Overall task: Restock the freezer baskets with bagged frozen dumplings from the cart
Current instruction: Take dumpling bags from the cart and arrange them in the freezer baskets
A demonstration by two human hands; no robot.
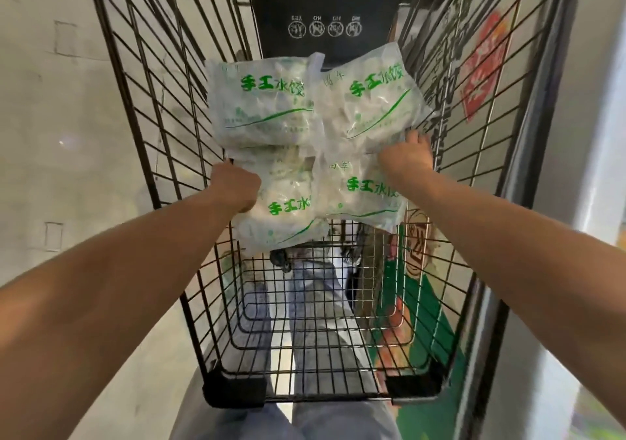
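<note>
My left hand (237,187) is curled tight on the left edge of the near-left dumpling bag (288,216), knuckles up, fingers tucked under the plastic. My right hand (408,158) grips the seam where the far-right bag (369,107) overlaps the near-right bag (366,195); thumb on top, fingers mostly hidden beneath (so I cannot tell how many bags they catch).

Four bags in all, clear plastic with green lettering, pale dumplings showing through. They sit as a two-by-two cluster, held up between my hands inside the cart (159,127), above its wire floor. The far-left bag (261,104) lies on top of the near-left one and touches the far-right bag along the middle.

Beyond the bags, at the cart's far end, a black panel (325,29) with four round white icons. The cart's wire floor near me is bare mesh; my jeans (315,294) show through it. To the cart's right, a red sign (484,66) seen through the side wire. To the cart's left, pale floor (67,117).
</note>
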